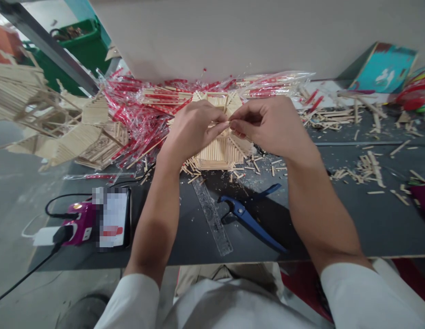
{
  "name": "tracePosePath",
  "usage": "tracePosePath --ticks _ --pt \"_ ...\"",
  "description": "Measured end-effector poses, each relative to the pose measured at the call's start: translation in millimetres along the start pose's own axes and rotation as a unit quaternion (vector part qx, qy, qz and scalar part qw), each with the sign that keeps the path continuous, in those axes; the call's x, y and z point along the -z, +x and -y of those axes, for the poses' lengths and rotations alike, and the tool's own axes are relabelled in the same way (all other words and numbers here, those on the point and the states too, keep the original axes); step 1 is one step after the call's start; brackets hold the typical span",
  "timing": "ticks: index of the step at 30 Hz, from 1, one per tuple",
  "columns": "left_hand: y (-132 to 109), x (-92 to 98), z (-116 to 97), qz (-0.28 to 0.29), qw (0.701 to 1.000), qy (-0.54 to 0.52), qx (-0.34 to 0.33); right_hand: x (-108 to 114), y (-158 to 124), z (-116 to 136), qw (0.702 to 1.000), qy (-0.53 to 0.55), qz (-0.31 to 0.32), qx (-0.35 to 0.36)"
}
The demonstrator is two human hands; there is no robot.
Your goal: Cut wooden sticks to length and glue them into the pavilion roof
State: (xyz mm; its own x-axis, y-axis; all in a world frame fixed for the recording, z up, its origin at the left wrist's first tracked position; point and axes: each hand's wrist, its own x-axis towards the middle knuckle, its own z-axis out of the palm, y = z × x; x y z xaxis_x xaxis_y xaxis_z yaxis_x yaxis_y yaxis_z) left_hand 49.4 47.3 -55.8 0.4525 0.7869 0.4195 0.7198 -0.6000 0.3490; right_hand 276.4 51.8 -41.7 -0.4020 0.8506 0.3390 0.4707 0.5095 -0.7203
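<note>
A layered model of pale wooden sticks (217,155) sits on the dark table, under both hands. My left hand (195,125) is pinched over its upper part, thumb and fingers meeting on a small piece of stick. From the other side my right hand (267,123) comes in, its thumb and index finger closed at the same spot; what lies between them is too small to make out. The fingertips of the two hands nearly touch. Nearer to me lie blue pliers (255,224) with open jaws and a clear plastic ruler (214,219).
Red-and-clear wrappers with sticks (140,119) pile up behind and left. A larger stick model (61,123) stands at the left. A phone (112,219) and purple power adapter (80,221) lie front left. Cut stick pieces (366,169) litter the right, near a turquoise box (385,68).
</note>
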Motion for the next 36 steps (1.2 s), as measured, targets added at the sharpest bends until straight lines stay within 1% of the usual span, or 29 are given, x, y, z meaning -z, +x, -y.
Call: tracePosePath --ticks 6,10,13,16,19,21,24,27,31,36 --pt "-0.5 -1.0 1.7 -0.022 0.999 -0.026 -0.012 2.4 -0.8 3.6 0.999 0.005 0.019 -0.031" --pt "0.9 -2.5 4.1 -0.022 0.999 -0.024 -0.011 3.2 -0.9 6.2 0.999 0.001 0.021 -0.035" --pt "0.6 0.3 3.7 -0.016 0.999 -0.041 -0.011 4.2 -1.2 8.8 0.999 -0.004 0.021 -0.030" --pt "-2.6 10.6 -0.7 -0.021 0.998 -0.066 -0.007 5.5 -1.3 10.6 0.999 -0.004 0.026 -0.034" --pt "-9.0 27.1 -4.7 -0.070 0.995 -0.076 0.009 7.1 -1.0 10.2 0.999 0.013 0.016 -0.042" --pt "-14.5 38.9 -4.7 -0.105 0.992 -0.064 0.027 8.7 -1.2 9.6 0.999 0.026 0.001 -0.041" --pt "-23.4 53.6 -0.6 -0.129 0.990 -0.036 0.045 12.2 -2.6 10.0 0.998 0.045 -0.031 -0.027" --pt "-31.2 62.5 4.8 -0.136 0.989 -0.028 0.047 14.8 -4.4 11.8 0.997 0.050 -0.050 -0.024" --pt "-36.8 68.2 6.9 -0.130 0.989 -0.029 0.062 13.3 -5.1 12.1 0.995 0.066 -0.054 -0.049" --pt "-41.8 78.8 0.9 -0.120 0.988 -0.052 0.084 14.6 -3.6 8.4 0.990 0.062 -0.120 -0.031"
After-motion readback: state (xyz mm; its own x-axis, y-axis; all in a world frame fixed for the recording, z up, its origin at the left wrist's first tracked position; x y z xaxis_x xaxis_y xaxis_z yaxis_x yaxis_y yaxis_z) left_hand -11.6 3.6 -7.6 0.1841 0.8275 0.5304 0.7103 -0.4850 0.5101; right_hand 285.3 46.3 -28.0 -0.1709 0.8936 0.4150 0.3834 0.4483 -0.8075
